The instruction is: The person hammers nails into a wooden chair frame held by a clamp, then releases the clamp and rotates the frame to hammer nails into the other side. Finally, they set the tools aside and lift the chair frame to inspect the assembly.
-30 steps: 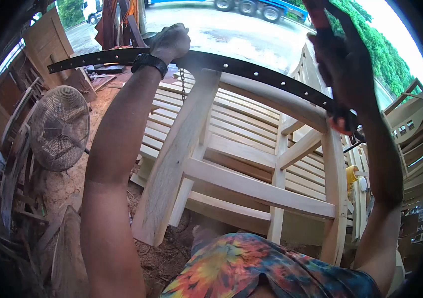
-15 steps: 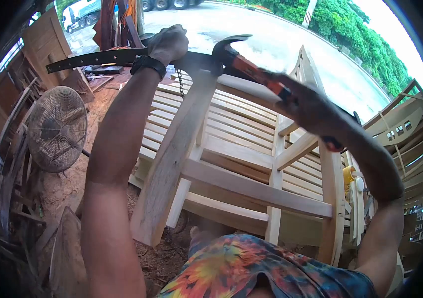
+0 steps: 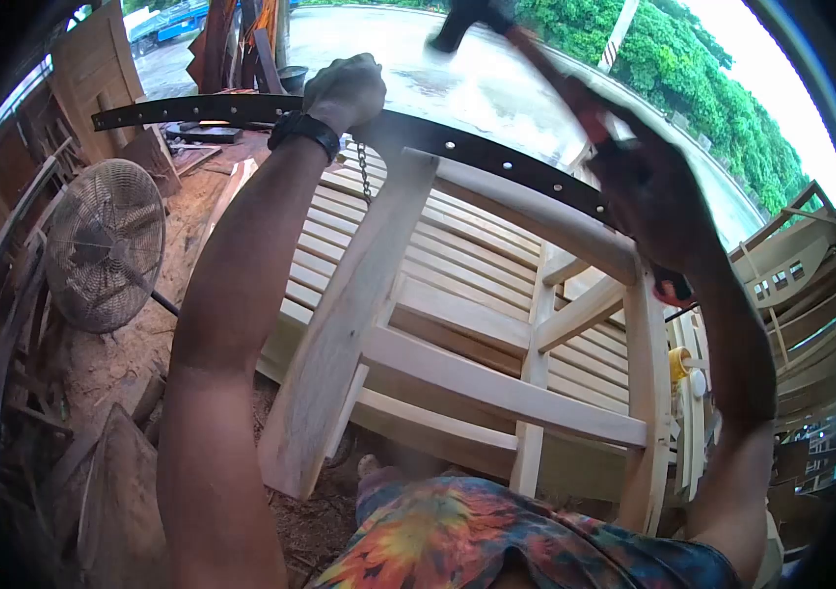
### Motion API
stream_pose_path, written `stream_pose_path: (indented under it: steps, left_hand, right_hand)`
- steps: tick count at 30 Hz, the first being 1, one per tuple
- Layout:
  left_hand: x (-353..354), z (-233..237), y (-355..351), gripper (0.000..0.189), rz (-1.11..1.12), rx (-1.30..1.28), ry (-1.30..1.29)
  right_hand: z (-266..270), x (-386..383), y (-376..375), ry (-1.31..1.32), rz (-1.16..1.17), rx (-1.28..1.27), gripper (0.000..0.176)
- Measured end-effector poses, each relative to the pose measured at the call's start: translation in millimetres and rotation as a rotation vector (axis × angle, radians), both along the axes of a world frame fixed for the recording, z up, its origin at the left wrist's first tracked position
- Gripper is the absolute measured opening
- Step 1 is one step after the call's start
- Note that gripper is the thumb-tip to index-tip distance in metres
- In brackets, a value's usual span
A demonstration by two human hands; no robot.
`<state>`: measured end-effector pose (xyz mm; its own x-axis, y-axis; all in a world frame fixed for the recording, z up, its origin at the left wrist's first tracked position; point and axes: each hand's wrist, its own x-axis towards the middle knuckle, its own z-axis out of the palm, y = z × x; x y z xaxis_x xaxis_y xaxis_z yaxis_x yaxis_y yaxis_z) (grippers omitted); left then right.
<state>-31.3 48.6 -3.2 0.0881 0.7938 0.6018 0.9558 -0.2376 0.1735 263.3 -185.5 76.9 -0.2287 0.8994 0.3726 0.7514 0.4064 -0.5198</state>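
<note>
My left hand (image 3: 347, 90) is closed at the dark metal clamp bar (image 3: 496, 155), a long bar with a row of holes that lies across the top of the wooden frame (image 3: 506, 378). A chain (image 3: 365, 175) hangs just beside that hand. My right hand (image 3: 648, 182) is wrapped round the handle of a hammer (image 3: 545, 74), raised above the right part of the bar. The hammer's head is blurred and stands clear of the bar and the wood. Slats and crosspieces of pale wood make up the frame.
A round floor fan (image 3: 106, 245) stands at the left on ground with sawdust. Wooden panels and pieces (image 3: 94, 74) lean behind it. Curved wooden parts (image 3: 786, 265) are stacked at the right. Beyond the frame runs a road (image 3: 359, 39) with a blue vehicle (image 3: 167, 25).
The hammer has risen from near the bar to above it, and my right hand has tilted with it. My left hand remains at the bar. The truck on the road has changed.
</note>
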Motion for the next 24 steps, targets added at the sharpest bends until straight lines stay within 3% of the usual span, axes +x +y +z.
stream_pose_path:
  steps: [2,5,7,9,10,11,12,15,17,20,21,24]
  left_hand:
    - [-2,-3,-4,0.034,-0.01,0.003,0.001]
    - [4,9,-28,0.033,0.012,-0.036,-0.048]
    - [5,11,-25,0.03,0.031,-0.09,-0.049]
    - [5,10,-24,0.031,0.018,-0.061,-0.06]
    - [8,13,-29,0.03,0.012,-0.076,-0.095]
    - [8,15,-35,0.03,0.005,-0.089,-0.128]
    - [5,14,-42,0.029,-0.044,0.007,-0.104]
    - [5,27,-58,0.03,-0.039,-0.113,-0.09]
    - [3,26,-58,0.031,-0.049,-0.078,-0.078]
    - [4,24,-54,0.029,-0.049,-0.101,-0.077]
    - [4,21,-52,0.029,-0.052,-0.085,-0.082]
    - [4,19,-48,0.029,-0.073,-0.06,-0.066]
  right_hand:
    - [-11,1,5,0.127,-0.088,0.001,0.04]
    - [-51,11,17,-0.26,0.281,0.01,0.039]
    - [-11,-2,0,-0.412,0.188,-0.095,0.041]
    - [-9,-7,-1,-0.216,-0.028,-0.081,0.043]
    - [-6,-18,-11,-0.015,-0.087,-0.007,0.03]
    - [-3,-17,-14,0.163,0.03,-0.026,0.041]
    - [-20,-8,-6,0.01,-0.049,-0.01,0.041]
    - [-33,-9,-8,-0.4,-0.038,-0.154,0.034]
    - [-23,-4,-15,-0.303,-0.021,-0.185,0.038]
    - [-19,5,-20,-0.106,-0.215,-0.132,0.047]
    - [-23,2,-22,-0.007,-0.162,0.08,0.049]
    - [-9,-20,-28,0.276,-0.01,0.191,0.051]
